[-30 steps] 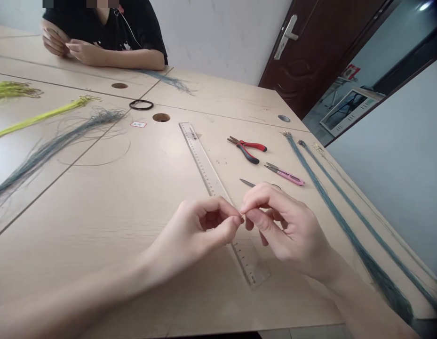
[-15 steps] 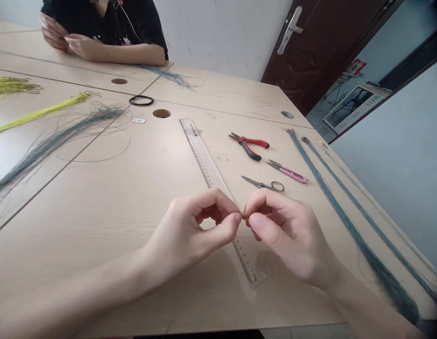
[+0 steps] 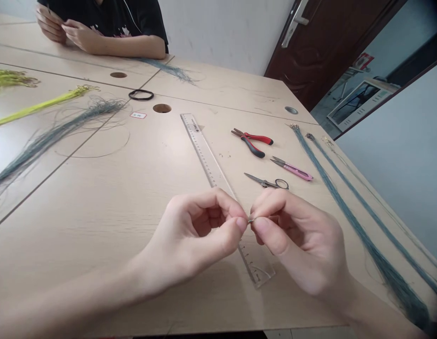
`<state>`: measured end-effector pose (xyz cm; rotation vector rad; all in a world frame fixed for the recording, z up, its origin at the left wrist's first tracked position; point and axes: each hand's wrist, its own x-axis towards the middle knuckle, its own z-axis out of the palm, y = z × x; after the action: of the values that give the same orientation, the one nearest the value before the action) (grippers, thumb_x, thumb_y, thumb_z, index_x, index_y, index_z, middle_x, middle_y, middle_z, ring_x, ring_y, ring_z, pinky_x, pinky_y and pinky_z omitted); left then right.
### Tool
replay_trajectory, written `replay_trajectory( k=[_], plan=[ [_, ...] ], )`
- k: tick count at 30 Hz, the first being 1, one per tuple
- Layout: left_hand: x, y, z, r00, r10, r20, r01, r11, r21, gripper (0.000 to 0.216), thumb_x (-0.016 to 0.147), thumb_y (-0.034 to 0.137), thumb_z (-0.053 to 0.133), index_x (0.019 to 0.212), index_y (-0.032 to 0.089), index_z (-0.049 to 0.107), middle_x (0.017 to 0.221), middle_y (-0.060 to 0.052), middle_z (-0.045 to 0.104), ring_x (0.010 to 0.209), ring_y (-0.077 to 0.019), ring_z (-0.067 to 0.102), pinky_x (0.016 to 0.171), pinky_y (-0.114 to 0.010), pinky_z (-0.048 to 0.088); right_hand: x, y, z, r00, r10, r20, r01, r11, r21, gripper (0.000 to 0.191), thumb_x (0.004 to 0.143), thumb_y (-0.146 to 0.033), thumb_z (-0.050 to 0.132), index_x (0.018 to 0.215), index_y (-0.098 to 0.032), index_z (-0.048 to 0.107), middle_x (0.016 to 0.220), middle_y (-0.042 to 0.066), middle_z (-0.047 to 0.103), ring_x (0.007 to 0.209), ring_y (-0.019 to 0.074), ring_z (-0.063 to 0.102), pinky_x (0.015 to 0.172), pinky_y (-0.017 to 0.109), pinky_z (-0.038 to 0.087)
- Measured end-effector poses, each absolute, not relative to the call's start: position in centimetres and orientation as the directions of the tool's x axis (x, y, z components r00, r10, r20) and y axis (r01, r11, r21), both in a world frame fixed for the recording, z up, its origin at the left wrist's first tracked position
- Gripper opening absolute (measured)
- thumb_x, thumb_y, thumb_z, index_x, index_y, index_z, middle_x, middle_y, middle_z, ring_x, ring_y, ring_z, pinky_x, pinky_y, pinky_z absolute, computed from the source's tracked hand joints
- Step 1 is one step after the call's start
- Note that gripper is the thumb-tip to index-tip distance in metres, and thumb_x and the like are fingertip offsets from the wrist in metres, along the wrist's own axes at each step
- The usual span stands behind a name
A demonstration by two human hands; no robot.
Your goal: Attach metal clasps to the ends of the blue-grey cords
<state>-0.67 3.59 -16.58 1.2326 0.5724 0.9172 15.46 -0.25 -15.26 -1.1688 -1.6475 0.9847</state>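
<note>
My left hand point(image 3: 200, 235) is closed in a pinch, thumb and forefinger meeting at the end of a tiny piece of thin greenish cord point(image 3: 251, 220). Opposite it, my right hand point(image 3: 303, 240) pinches the same bit of cord, so only a short stretch shows between the fingertips. Whether a metal part sits on it is too small to tell. Beneath both hands lies a clear plastic ruler point(image 3: 206, 160), partly covered by them. Just beyond my right hand are small scissors point(image 3: 264, 181), pink-handled thread snips point(image 3: 294, 170) and red-and-black pliers point(image 3: 251, 140).
Blue-grey cord bundles point(image 3: 352, 212) run along the table's right side. On the left lie a loose blue-grey bundle point(image 3: 59, 134) and yellow cords point(image 3: 42, 107). A black elastic loop point(image 3: 141, 95) rests near a round table hole point(image 3: 162, 108). A co-worker point(image 3: 126, 35) sits across the table.
Both hands have shifted slightly right in the picture, still pinching together. A bit more of the greenish cord shows between the fingertips. The view has tilted slightly.
</note>
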Motion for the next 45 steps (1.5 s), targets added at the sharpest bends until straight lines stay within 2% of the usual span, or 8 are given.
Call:
replay_trajectory(
  k=[7,16,30,32,35,39,42,45],
  plan=[
    [-0.6,3.7,-15.9,0.518,0.853,0.063,-0.219,0.062,0.974,0.012,0.076,0.013,0.059,0.064,0.014,0.059,0.054,0.003,0.05,0.049,-0.0051,0.041,0.043,-0.013,0.034,15.2,-0.4,-15.4,-0.192,0.922,0.337,0.303,0.382,-0.873,0.012,0.087,-0.009,0.05,0.084,-0.021,0.052,0.075,-0.003,0.051,0.068,0.0077,0.048,0.053,0.023,0.04],
    [-0.9,3.5,-15.8,0.538,0.841,0.06,-0.209,0.064,0.976,0.01,0.074,0.008,0.06,0.067,0.014,0.059,0.057,0.004,0.052,0.052,-0.0047,0.044,0.049,-0.013,0.039,15.4,-0.2,-15.9,-0.23,0.831,0.507,0.285,0.555,-0.781,0.022,0.08,0.003,0.053,0.092,-0.015,0.054,0.081,0.0,0.053,0.074,0.009,0.052,0.056,0.024,0.043],
    [-0.9,3.6,-16.1,0.52,0.841,0.151,-0.257,-0.014,0.966,0.011,0.075,0.007,0.06,0.068,0.015,0.061,0.058,0.005,0.054,0.053,-0.0028,0.046,0.051,-0.01,0.042,15.6,-0.4,-15.9,-0.221,0.798,0.56,0.336,0.602,-0.725,0.026,0.08,0.002,0.054,0.095,-0.019,0.057,0.084,0.001,0.055,0.075,0.0106,0.054,0.053,0.023,0.045],
    [-0.9,3.5,-16.2,0.512,0.844,0.163,-0.247,-0.037,0.968,0.011,0.076,0.007,0.06,0.068,0.015,0.061,0.059,0.005,0.055,0.054,-0.003,0.048,0.052,-0.01,0.042,15.6,-0.5,-15.7,-0.187,0.842,0.505,0.336,0.538,-0.773,0.021,0.081,-0.003,0.054,0.095,-0.02,0.055,0.084,0.001,0.055,0.074,0.0108,0.054,0.053,0.022,0.044],
    [-1.0,3.4,-16.4,0.517,0.835,0.191,-0.245,-0.069,0.967,0.013,0.076,0.005,0.059,0.068,0.016,0.06,0.061,0.005,0.057,0.057,-0.0037,0.05,0.056,-0.011,0.044,15.6,-0.6,-15.3,-0.184,0.943,0.279,0.333,0.326,-0.885,0.003,0.088,-0.02,0.051,0.088,-0.023,0.052,0.076,-0.002,0.051,0.064,0.0089,0.05,0.048,0.021,0.04],
    [-1.1,3.4,-16.6,0.541,0.819,0.188,-0.221,-0.077,0.972,0.015,0.075,0.003,0.059,0.069,0.017,0.06,0.062,0.006,0.059,0.058,-0.0039,0.051,0.057,-0.012,0.045,15.6,-0.5,-14.7,-0.233,0.972,0.043,0.289,0.111,-0.951,0.023,0.092,-0.033,0.045,0.072,-0.021,0.047,0.061,-0.005,0.041,0.049,0.0061,0.039,0.042,0.02,0.032],
    [-1.1,3.4,-16.6,0.541,0.821,0.181,-0.203,-0.081,0.976,0.014,0.075,0.004,0.06,0.069,0.016,0.059,0.061,0.006,0.057,0.057,-0.0037,0.05,0.056,-0.012,0.044,15.5,-0.4,-14.6,-0.198,0.98,0.017,0.246,0.066,-0.967,0.022,0.09,-0.03,0.049,0.07,-0.021,0.048,0.061,-0.005,0.041,0.048,0.0053,0.038,0.041,0.018,0.031],
    [-1.0,3.5,-16.6,0.543,0.82,0.181,-0.204,-0.08,0.976,0.012,0.075,0.005,0.06,0.07,0.016,0.059,0.063,0.006,0.057,0.058,-0.0039,0.05,0.057,-0.012,0.044,15.4,-0.4,-14.7,-0.192,0.978,0.082,0.235,0.127,-0.964,0.02,0.09,-0.026,0.05,0.071,-0.02,0.049,0.062,-0.005,0.044,0.05,0.0044,0.039,0.043,0.016,0.033]
  ],
)
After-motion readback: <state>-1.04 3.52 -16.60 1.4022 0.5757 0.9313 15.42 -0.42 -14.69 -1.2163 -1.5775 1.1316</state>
